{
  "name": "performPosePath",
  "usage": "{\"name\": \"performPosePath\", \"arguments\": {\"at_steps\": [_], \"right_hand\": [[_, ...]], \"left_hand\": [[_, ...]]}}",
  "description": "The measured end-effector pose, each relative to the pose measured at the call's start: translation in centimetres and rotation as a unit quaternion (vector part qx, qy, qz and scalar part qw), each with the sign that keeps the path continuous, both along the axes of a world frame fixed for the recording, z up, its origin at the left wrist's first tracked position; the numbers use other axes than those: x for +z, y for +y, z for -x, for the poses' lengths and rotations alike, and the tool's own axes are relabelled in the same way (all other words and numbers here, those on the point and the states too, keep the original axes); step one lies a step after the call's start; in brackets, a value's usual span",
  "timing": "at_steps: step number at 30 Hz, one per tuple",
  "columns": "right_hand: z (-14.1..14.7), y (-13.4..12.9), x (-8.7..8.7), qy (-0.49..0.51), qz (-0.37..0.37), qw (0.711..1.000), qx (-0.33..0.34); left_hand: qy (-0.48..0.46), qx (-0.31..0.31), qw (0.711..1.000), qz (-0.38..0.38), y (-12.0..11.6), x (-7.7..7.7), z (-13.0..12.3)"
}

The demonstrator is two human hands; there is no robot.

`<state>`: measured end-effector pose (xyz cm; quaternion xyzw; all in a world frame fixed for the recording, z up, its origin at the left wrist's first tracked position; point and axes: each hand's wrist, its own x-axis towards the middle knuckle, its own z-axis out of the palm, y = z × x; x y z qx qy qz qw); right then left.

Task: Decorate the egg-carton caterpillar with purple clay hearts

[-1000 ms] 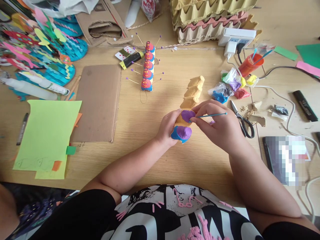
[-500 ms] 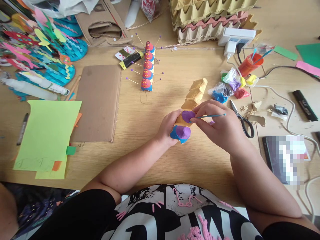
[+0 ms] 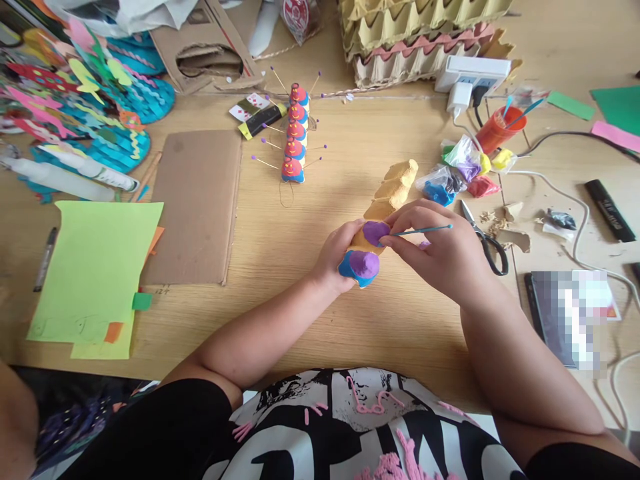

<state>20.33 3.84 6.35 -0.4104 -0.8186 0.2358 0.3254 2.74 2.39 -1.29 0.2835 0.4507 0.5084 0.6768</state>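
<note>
My left hand (image 3: 339, 259) is closed round the near end of an egg carton strip (image 3: 393, 190), tan and bumpy, which slants away to the upper right. The nearest bump carries purple clay (image 3: 364, 264) above a blue clay band (image 3: 356, 272). On the second bump lies a purple patch (image 3: 375, 233). My right hand (image 3: 430, 247) pinches a thin blue stick (image 3: 425, 231) and its fingertips touch the edge of that patch. A bit of purple shows beneath the right fingers. The stick's inner end is hidden by the fingertips.
A finished-looking red and blue caterpillar (image 3: 295, 137) with pins stands ahead. Cardboard (image 3: 193, 207) and green paper (image 3: 95, 267) lie left. To the right are clay bags (image 3: 467, 163), scissors (image 3: 487, 243), an orange cup (image 3: 501, 130) and cables. Egg trays (image 3: 420, 40) are stacked behind.
The strip's near end has shifted and turned very slightly to the left in my left hand. My right hand keeps its pinch on the stick at the purple patch.
</note>
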Motion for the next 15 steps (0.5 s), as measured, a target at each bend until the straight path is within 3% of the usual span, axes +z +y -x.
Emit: {"name": "performPosePath", "arguments": {"at_steps": [7,13,15], "right_hand": [[0.0,0.2,0.0,0.046,0.039,0.998,0.009],[-0.5,0.5,0.2,0.159,0.183,0.970,0.022],[-0.2,0.5,-0.3,0.189,0.194,0.962,0.014]], "left_hand": [[-0.111,0.028,0.991,0.068,0.2,0.7,-0.2],[-0.105,0.002,0.989,0.108,0.7,1.6,-0.1],[-0.067,-0.015,0.996,0.064,0.9,1.8,0.1]]}}
